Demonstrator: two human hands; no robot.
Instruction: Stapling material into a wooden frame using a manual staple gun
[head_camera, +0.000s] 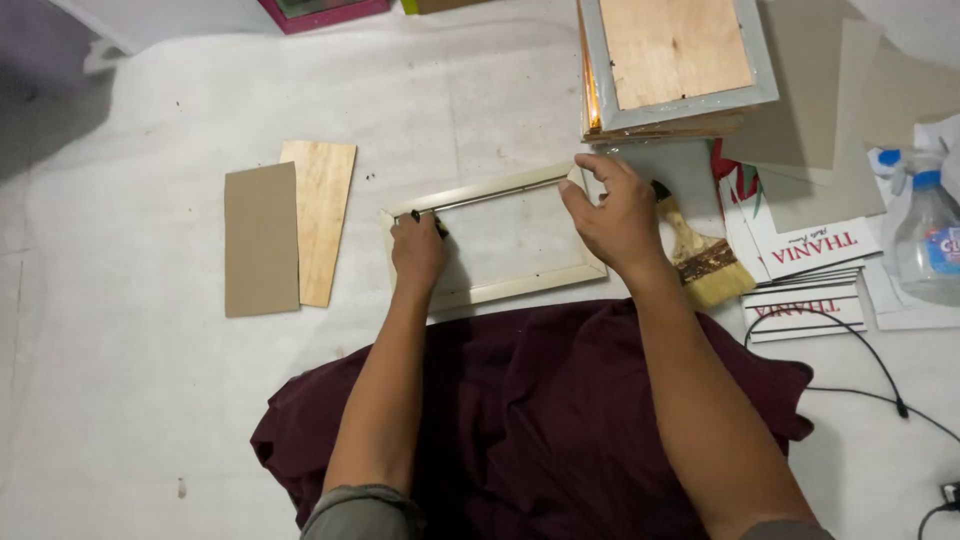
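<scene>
From the head view, a cream wooden picture frame lies flat on the white floor sheet, just past a dark red cloth. The left hand is closed on a small dark tool at the frame's top left corner. The right hand presses its open fingers on the right corner. The frame has no back yet; a brown card piece and a thin plywood board lie nearby, unused. A paint brush rests beside the right hand.

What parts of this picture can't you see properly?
- Head view: the small dark tool in the left hand is mostly covered by the fingers.
- The paintbrush handle is partly hidden behind the right hand.
- The spray bottle is cut off by the right edge.
- The picture frame has its near edge partly hidden by both hands.
</scene>
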